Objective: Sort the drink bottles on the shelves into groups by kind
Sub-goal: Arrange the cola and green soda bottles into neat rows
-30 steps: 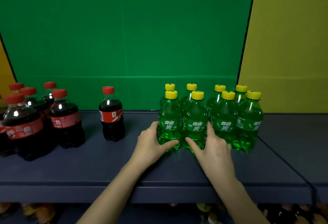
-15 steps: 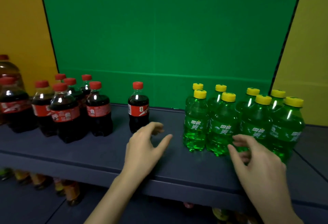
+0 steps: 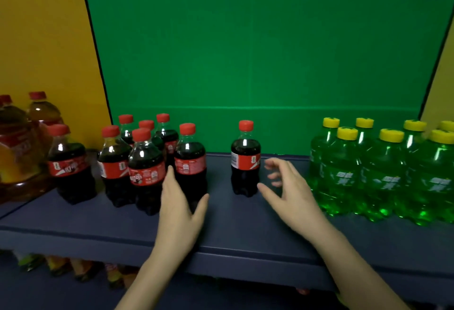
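Amber bottles [image 3: 19, 147] are located at the far left of the shelf [image 3: 233, 231]. Next, a cola cluster [image 3: 145, 162] is grouped; the left hand [image 3: 180, 207] is cupped against its front-right bottle, fingers together, thumb apart. A lone cola bottle [image 3: 245, 159] is flanked by the right hand [image 3: 292, 194], fingers spread, unclosed. Green bottles [image 3: 383, 172] are grouped rightmost.

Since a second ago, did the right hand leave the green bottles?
Yes. The right hand went left, off the green bottles, toward the lone cola bottle.
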Demonstrator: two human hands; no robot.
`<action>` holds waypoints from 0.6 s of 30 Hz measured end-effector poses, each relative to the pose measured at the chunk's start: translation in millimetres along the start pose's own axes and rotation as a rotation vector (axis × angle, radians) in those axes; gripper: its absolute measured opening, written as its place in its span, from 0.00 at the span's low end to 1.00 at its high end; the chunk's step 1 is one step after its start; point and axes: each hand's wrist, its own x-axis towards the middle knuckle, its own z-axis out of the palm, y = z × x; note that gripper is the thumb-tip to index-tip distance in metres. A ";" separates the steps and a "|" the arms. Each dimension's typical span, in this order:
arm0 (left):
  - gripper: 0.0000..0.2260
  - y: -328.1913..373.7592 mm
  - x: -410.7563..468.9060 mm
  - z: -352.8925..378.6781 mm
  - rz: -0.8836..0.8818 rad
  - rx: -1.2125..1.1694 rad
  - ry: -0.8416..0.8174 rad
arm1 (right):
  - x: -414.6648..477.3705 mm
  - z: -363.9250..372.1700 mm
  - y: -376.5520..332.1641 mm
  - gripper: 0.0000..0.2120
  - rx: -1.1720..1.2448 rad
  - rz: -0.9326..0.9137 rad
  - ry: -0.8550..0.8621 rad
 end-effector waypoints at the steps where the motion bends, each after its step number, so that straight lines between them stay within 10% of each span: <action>1: 0.39 -3.7 2.3 -0.2 -0.020 -0.042 -0.038 | 10.2 6.2 1.4 0.26 0.023 0.062 -0.051; 9: 0.38 -19.3 33.3 5.1 -0.132 -0.248 -0.174 | 56.7 17.0 7.2 0.38 0.433 0.294 -0.389; 18: 0.29 -20.7 49.4 13.2 -0.132 -0.241 -0.084 | 56.5 29.9 21.7 0.31 0.441 0.254 -0.206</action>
